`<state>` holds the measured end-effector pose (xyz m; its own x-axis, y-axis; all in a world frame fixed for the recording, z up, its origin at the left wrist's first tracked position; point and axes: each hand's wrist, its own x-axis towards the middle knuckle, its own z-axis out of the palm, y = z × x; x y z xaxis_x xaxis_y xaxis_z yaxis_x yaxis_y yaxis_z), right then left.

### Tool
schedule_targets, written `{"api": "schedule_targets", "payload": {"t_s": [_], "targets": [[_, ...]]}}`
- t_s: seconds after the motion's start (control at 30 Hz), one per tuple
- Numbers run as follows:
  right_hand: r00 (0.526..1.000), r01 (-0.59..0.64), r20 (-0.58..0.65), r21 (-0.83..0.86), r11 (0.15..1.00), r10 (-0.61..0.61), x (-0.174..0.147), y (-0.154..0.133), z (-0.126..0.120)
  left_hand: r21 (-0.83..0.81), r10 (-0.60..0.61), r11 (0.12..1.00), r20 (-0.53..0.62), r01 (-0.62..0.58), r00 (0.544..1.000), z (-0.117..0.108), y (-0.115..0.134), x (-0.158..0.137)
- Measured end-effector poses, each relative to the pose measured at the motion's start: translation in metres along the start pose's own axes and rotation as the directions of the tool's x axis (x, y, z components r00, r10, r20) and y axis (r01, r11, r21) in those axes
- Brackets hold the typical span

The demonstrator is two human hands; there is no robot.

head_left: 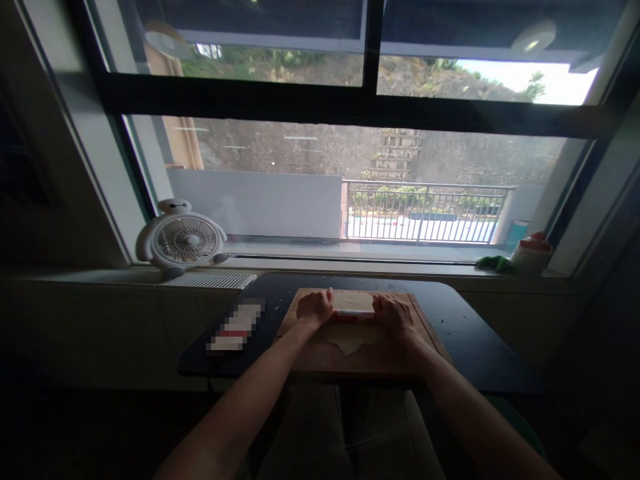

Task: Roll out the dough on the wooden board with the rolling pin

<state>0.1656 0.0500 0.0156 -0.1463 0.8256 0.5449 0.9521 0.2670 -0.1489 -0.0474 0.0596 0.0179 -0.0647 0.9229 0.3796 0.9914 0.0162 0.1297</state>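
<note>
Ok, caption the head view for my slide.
Left grip and right grip hold a roller over flattened dough on a brown board.

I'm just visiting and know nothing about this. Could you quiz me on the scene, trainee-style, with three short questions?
1. True or false: the left hand and the right hand both hold the white-and-red cylinder.
2. What does the pale, thin, ragged-edged sheet lie on?
A) a brown, flat wooden board
B) a white, round china plate
C) a blue, woven fabric mat
3. Fill in: the white, round, figure-shaped fan is on the ___ side of the picture.

Key: 1. True. 2. A. 3. left.
</note>
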Motion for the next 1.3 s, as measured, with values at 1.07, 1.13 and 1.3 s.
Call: {"api": "schedule_targets", "payload": {"t_s": [1.07, 1.13, 1.3], "targets": [[0.989, -0.121, 0.08, -0.075, 0.99, 0.127, 0.019, 0.004, 0.003, -0.007, 0.026, 1.0, 0.013, -0.026, 1.0, 0.007, 0.001, 0.013], [0.99, -0.115, 0.07, -0.071, 0.991, 0.12, 0.022, 0.004, 0.004, -0.01, 0.006, 1.0, -0.001, -0.006, 1.0, 0.008, 0.002, 0.017], [0.997, -0.058, 0.042, -0.033, 0.998, 0.059, 0.004, 0.0, 0.001, -0.012, 0.02, 1.0, -0.031, -0.02, 0.999, 0.003, -0.001, -0.003]]}}
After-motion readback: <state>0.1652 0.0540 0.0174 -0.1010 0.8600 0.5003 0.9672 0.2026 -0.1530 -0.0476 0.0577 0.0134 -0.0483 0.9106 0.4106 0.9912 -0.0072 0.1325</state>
